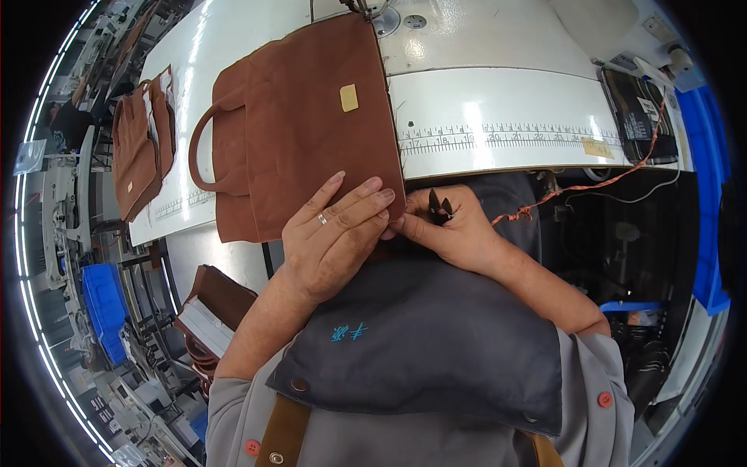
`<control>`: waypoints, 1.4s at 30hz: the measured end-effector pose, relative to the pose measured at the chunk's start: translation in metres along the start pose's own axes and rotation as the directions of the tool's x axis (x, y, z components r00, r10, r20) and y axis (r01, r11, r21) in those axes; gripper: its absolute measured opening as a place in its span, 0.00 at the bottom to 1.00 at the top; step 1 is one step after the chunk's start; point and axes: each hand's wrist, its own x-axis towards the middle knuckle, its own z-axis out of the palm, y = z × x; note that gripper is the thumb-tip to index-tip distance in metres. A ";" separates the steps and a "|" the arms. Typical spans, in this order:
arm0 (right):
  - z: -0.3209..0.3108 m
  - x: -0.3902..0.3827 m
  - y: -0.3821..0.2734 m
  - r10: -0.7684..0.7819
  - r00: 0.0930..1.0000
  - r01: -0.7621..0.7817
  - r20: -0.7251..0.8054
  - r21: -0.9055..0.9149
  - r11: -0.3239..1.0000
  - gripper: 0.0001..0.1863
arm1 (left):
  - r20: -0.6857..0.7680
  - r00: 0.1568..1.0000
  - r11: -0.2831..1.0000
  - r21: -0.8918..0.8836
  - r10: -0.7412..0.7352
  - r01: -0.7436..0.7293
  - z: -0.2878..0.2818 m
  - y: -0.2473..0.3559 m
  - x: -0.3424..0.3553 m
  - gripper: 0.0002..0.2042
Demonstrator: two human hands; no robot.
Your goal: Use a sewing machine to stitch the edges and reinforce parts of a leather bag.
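A brown handbag [303,117] lies flat on the white sewing table, its looped handle toward the left and a small yellow tag on its face. My left hand [331,241] rests over the bag's near right corner, most fingers laid along the surface, with the index finger and thumb at the edge. At that same corner my right hand [455,229] pinches the edge between thumb and finger. Black thread snips [440,207] are tucked in its curled fingers, blades pointing up; the rest of them is hidden. The bag's far right corner lies under the sewing machine's presser foot [358,8].
Another brown bag [138,156] lies at the table's left end. A printed ruler strip [506,138] runs along the front edge. Dark folded packages [642,117] sit at the right, beside orange twisted cord [576,185]. More brown pieces [222,300] are stacked below left. Blue bins [105,311] stand farther left.
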 end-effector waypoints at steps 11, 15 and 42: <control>0.001 -0.001 -0.009 0.016 0.999 -0.019 0.048 0.047 0.999 0.08 | -0.064 0.997 0.998 -0.041 -0.049 0.047 0.001 -0.002 0.001 0.11; 0.003 -0.002 -0.007 -0.009 1.000 0.005 0.025 0.137 0.991 0.07 | -0.062 0.997 0.997 -0.059 -0.052 0.049 -0.004 -0.003 0.005 0.10; 0.001 -0.002 -0.009 0.047 0.998 -0.049 0.033 0.091 0.995 0.05 | 0.048 0.988 0.985 -0.082 -0.147 0.151 -0.009 0.000 0.008 0.08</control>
